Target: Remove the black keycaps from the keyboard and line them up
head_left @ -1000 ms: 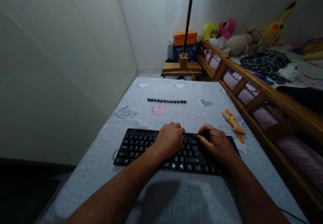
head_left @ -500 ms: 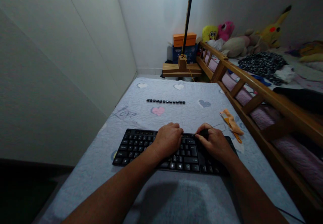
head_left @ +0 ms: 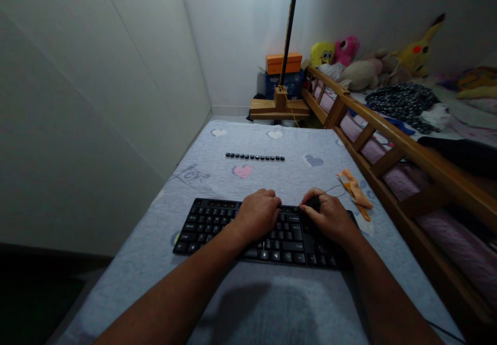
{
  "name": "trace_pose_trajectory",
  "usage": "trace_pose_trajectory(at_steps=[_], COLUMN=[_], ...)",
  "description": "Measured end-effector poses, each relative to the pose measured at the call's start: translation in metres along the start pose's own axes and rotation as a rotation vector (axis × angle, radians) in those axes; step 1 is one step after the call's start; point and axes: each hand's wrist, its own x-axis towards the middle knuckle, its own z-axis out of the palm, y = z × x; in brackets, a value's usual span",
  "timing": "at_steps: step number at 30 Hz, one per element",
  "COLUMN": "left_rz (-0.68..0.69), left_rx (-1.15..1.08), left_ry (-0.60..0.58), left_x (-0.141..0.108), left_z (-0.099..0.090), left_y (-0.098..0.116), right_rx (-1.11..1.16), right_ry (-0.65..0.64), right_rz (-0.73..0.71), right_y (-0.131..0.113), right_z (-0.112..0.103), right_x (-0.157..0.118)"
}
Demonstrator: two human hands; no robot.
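Observation:
A black keyboard [head_left: 217,226] lies on the patterned cloth in front of me. My left hand [head_left: 258,213] rests across its upper middle, fingers curled over the far edge. At the upper right of the keyboard, my right hand [head_left: 328,215] is closed around a small dark-handled tool [head_left: 313,202] with thin wire sticking out to the right; its exact kind is unclear. Thumb and forefinger meet just above the keys by the far edge. Beyond the keyboard, several black keycaps [head_left: 252,157] stand in a straight row.
An orange cloth [head_left: 359,195] with an orange-handled tool [head_left: 364,211] lies to the right. A wooden bed rail [head_left: 373,122] borders the right side, and a white cabinet [head_left: 97,101] the left. Behind stands a wooden stand [head_left: 279,108] with a dark pole.
Both hands stay nearly in place on the keyboard. The wire by the right hand has shifted slightly, and the view has tilted a little.

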Motion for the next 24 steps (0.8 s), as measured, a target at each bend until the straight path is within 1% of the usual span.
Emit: trace_pose_trajectory(at_steps=[5, 12, 18, 24], left_rz=[0.009, 0.002, -0.023, -0.03], left_rx=[-0.01, -0.017, -0.013, 0.01], left_ry=[0.004, 0.006, 0.002, -0.002], left_x=[0.0, -0.001, -0.001, -0.001], left_z=[0.002, 0.002, 0.002, -0.002], left_y=[-0.002, -0.002, 0.0, 0.004], right_rx=[0.016, 0.023, -0.035, -0.046], right_ry=[-0.023, -0.028, -0.018, 0.003], right_rz=[0.027, 0.023, -0.014, -0.022], right_y=[0.002, 0.0, -0.008, -0.007], right_z=[-0.001, -0.003, 0.003, 0.007], right_x=[0.002, 0.004, -0.003, -0.006])
